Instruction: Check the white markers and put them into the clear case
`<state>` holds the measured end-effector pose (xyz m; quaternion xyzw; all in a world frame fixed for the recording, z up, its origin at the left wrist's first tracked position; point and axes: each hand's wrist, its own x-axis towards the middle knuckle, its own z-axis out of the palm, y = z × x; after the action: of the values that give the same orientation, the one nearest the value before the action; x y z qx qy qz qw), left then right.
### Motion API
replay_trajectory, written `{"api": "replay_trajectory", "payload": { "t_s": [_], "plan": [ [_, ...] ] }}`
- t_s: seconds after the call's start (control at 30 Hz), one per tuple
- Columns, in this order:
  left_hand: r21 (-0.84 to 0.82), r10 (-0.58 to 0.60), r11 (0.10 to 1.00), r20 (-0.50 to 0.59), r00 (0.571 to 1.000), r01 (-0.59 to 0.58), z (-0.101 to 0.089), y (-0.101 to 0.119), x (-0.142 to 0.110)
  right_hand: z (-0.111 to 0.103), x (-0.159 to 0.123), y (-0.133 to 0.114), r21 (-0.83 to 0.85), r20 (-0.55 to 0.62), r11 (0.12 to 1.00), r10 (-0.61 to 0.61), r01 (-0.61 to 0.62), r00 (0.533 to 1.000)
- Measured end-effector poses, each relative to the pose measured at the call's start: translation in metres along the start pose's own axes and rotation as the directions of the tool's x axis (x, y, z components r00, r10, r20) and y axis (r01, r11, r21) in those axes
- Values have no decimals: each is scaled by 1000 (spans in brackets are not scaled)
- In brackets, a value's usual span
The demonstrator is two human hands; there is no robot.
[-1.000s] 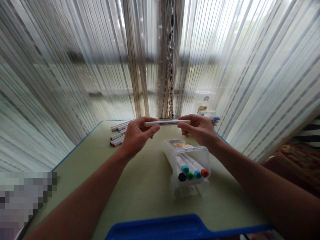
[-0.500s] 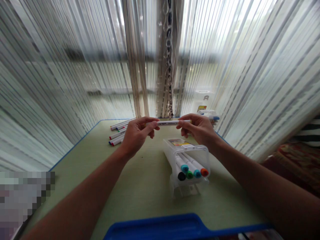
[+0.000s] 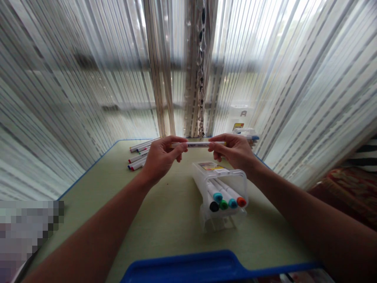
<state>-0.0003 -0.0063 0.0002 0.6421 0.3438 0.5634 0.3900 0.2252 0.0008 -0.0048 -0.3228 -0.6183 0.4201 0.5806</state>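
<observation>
A white marker pen (image 3: 198, 144) with yellowish ends is held level above the far part of the table. My left hand (image 3: 165, 155) pinches its left end between thumb and fingers, and my right hand (image 3: 231, 148) pinches the right end. Below and nearer, a clear plastic case (image 3: 200, 182) lies on its side with its open end towards me. Several white markers with teal, green, black and orange tips (image 3: 232, 203) lie inside it. Loose markers (image 3: 138, 157) rest on the table just left of my left hand, partly hidden behind it.
The pale green table (image 3: 159, 228) has a blue rim, with a raised blue edge (image 3: 188, 267) nearest me. Another clear case (image 3: 244, 131) with markers stands at the back right, behind my right hand. String curtains (image 3: 118, 86) hang beyond the table. Patterned fabric (image 3: 344, 192) is at the right.
Almost nothing differs. Both hands keep their pinch on the marker, which seems rolled slightly, its printed text now showing less. The hanging beads have swung a little.
</observation>
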Motion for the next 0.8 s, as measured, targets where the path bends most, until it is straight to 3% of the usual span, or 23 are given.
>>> {"api": "replay_trajectory", "payload": {
  "t_s": [0.8],
  "plan": [
    [-92, -55, 994, 7, 998, 55, 0, 2, 1, -2, 1, -3, 129, 22, 986, 102, -104, 995]
  ]
}}
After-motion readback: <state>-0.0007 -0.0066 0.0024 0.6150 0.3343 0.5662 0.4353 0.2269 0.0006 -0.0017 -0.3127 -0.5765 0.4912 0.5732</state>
